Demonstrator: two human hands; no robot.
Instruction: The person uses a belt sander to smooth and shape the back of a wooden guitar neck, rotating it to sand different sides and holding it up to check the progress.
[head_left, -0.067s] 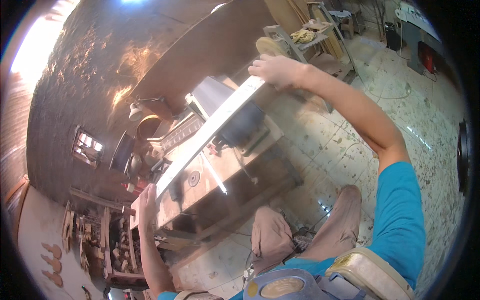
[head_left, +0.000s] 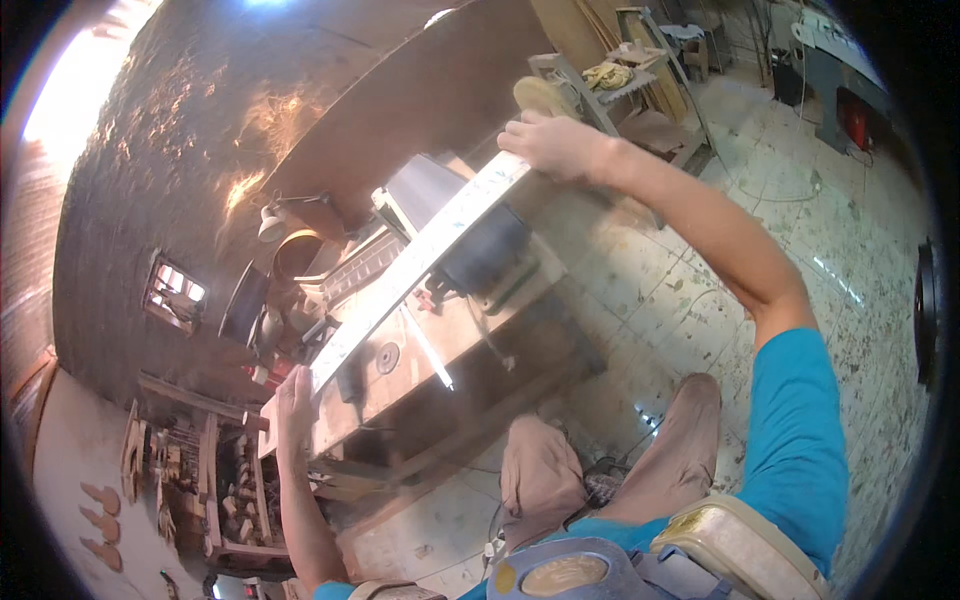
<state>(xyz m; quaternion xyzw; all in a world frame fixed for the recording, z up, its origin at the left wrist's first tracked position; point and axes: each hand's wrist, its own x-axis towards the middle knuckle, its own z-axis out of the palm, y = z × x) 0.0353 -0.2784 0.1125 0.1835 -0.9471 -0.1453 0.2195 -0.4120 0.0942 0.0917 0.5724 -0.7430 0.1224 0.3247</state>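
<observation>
A long, narrow pale board [head_left: 420, 262] runs slantwise in front of me, with some faint marks along its side. My left hand [head_left: 294, 408] is closed round its near left end. At the far right end, my right hand [head_left: 555, 146] grips the board with the fingers curled over its edge. Directly behind the board stands a bench machine with a dark grey, belt-like surface [head_left: 425, 190] and a dark motor housing [head_left: 485, 255]. A round yellowish pad [head_left: 545, 97] sits just beyond my right hand.
Below the board, the wooden workbench [head_left: 450, 345] carries a small dark disc [head_left: 388, 357] and a white rod [head_left: 428, 348]. Shelving with wood pieces [head_left: 240, 490] is at lower left. A stepladder [head_left: 570, 80] with a yellow cloth [head_left: 608, 75] stands at the far right. The tiled floor [head_left: 700, 300] is dusty.
The board has turned very slightly, so the marks on its side show more. Both hands keep their hold at its ends.
</observation>
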